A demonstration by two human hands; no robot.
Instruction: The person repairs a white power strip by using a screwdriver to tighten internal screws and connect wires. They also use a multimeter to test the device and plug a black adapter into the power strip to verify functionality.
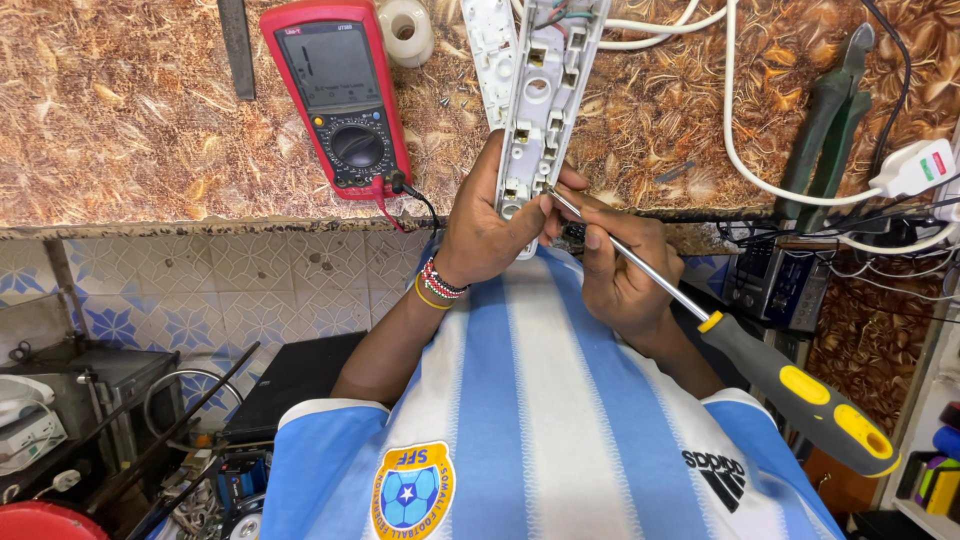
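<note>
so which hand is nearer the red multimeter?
Left. The left hand grips the white power strip housing just right of the red multimeter; the right hand, holding the screwdriver, sits farther right.

A red multimeter (340, 95), green pliers (832, 115) and a white plug (915, 167) lie on the worktop (120, 110).

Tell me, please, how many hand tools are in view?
2: a screwdriver in the right hand, and green-handled pliers lying on the bench at right; others may be hidden.

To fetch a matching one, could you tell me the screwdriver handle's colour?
Black with yellow patches, on the screwdriver, seen in the head view.
</note>
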